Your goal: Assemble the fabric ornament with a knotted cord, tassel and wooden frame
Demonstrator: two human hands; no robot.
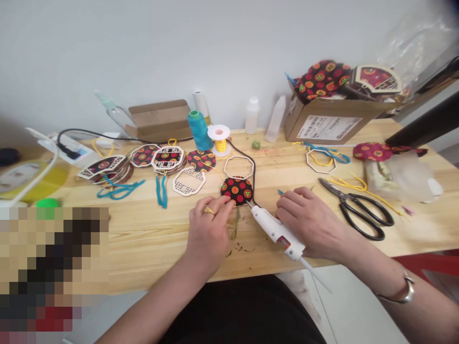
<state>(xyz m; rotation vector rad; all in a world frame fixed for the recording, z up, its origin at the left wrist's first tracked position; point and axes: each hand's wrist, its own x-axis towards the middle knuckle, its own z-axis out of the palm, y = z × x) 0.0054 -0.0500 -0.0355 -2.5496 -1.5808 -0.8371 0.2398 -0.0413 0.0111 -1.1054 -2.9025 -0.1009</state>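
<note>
A black fabric piece (237, 190) with red and yellow flower rounds lies on the table in front of me. My left hand (211, 224), wearing a ring, holds its near left edge, fingers curled together. A white hot glue gun (274, 228) is in my right hand (308, 220), whose fingers are wrapped round its handle, mostly hidden. The nozzle is at the fabric's near right edge, and a glue stick (315, 273) sticks out of the back. Just behind the fabric lies a thin pale wooden frame (239, 167). A short green cord (235, 224) hangs from the near edge.
Left stand decorated frames (168, 159), a lattice frame (189, 181), a teal thread cone (199, 131) and a yellow spool (219, 141). Black scissors (358, 208) lie right. Behind is a filled cardboard box (322, 120). A black cable (254, 181) runs past the fabric.
</note>
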